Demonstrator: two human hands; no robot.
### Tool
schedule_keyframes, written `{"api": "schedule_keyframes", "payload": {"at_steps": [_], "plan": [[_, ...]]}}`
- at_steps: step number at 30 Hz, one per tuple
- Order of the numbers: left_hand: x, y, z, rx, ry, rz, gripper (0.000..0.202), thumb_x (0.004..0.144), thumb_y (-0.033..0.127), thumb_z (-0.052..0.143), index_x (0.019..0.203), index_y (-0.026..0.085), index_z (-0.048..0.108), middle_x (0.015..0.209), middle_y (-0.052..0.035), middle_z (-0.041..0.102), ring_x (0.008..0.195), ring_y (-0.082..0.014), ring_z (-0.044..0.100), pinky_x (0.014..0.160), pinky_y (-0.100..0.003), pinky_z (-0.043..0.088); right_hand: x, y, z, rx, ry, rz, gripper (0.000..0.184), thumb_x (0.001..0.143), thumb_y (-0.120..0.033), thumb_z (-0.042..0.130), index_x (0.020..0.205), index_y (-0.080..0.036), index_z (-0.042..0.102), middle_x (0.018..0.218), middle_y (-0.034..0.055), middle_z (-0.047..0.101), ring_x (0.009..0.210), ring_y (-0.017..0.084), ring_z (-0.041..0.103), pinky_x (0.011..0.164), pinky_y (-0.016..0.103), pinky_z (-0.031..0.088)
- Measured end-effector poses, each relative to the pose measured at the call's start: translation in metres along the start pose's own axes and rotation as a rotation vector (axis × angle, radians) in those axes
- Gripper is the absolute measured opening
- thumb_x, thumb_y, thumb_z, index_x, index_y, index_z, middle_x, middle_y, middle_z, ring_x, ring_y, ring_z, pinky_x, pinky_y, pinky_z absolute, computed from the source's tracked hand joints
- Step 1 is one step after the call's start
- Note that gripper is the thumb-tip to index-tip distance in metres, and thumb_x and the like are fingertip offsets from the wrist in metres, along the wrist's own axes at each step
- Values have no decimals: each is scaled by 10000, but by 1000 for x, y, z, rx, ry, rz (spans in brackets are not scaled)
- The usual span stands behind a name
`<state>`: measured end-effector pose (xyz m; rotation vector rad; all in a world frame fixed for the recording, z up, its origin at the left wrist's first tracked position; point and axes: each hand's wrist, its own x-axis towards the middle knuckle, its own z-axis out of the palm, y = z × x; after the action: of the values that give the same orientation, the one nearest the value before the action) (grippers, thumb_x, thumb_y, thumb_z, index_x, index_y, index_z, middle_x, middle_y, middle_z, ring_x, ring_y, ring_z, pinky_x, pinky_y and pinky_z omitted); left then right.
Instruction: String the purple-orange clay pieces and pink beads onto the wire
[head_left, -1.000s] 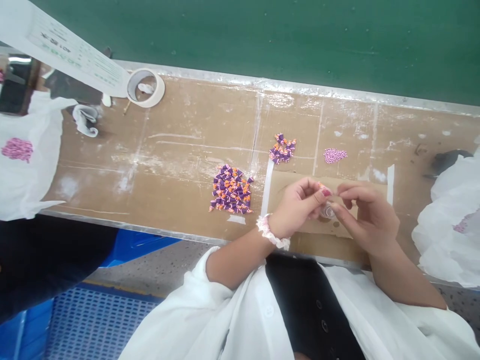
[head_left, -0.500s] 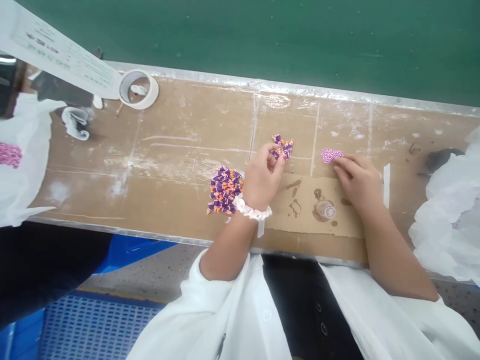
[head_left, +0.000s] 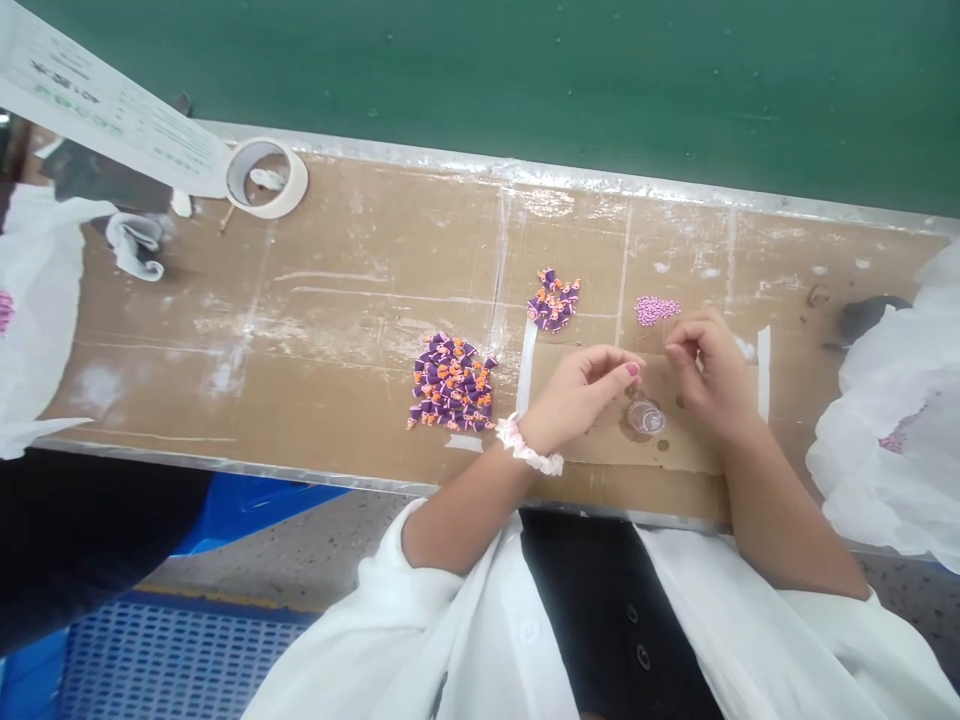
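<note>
My left hand [head_left: 581,395], wearing a white scrunchie [head_left: 529,445] at the wrist, is over the cardboard piece with thumb and fingertips pinched together; whatever they grip is too small to make out. To its right my right hand [head_left: 709,370] also has its fingers pinched, their content hidden. Between and below them stands a small clear cup [head_left: 646,417] on damp-stained cardboard [head_left: 675,455]. Tiny pink pieces [head_left: 658,311] lie just beyond my right hand. A small group of purple and orange figures [head_left: 553,300] lies beyond my left hand, and a larger pile of them [head_left: 452,382] is left of it.
A tape roll [head_left: 267,178] and a printed sheet [head_left: 112,105] are at the far left. White plastic bags [head_left: 892,440] with pink pieces sit at both ends of the cardboard-covered table [head_left: 375,220]. A green surface [head_left: 525,80] borders its far side.
My left hand has left the small group of figures and come right and nearer, over the cardboard. My right hand has drawn slightly back from the pink pieces.
</note>
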<state>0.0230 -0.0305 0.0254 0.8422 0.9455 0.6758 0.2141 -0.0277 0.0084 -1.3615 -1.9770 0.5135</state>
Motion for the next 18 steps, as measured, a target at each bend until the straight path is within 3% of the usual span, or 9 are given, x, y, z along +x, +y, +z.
{"api": "schedule_keyframes", "payload": {"at_steps": [3, 7, 13, 18], "plan": [[-1, -8, 5, -195, -107, -80, 342, 767, 444, 708, 902, 137, 642, 753, 0, 621, 524, -36, 430, 510, -199, 347, -7, -16, -5, 266, -8, -76, 50, 920, -231, 526, 871, -236, 531, 816, 18, 526, 727, 157, 523, 627, 313, 441], [-3, -10, 6, -286, -175, -77, 346, 723, 441, 762, 814, 134, 634, 675, 23, 587, 539, -34, 443, 532, -198, 354, -13, -24, -6, 357, -16, -95, 67, 883, -164, 568, 895, -230, 574, 829, 20, 539, 734, 149, 542, 627, 306, 454], [-8, -1, 9, -279, -199, -58, 328, 739, 434, 753, 792, 137, 624, 638, 17, 592, 552, -53, 488, 563, -209, 414, -16, -29, -6, 357, 91, -144, 172, 814, -112, 644, 922, -246, 636, 826, 22, 600, 699, 150, 578, 574, 295, 470], [-12, -4, 14, -190, -98, 106, 272, 778, 419, 712, 807, 164, 621, 728, -2, 621, 660, -92, 582, 652, -234, 471, -20, -38, -4, 418, 199, -103, 336, 784, -58, 650, 1048, -263, 607, 831, 23, 643, 718, 164, 612, 590, 308, 512]]}}
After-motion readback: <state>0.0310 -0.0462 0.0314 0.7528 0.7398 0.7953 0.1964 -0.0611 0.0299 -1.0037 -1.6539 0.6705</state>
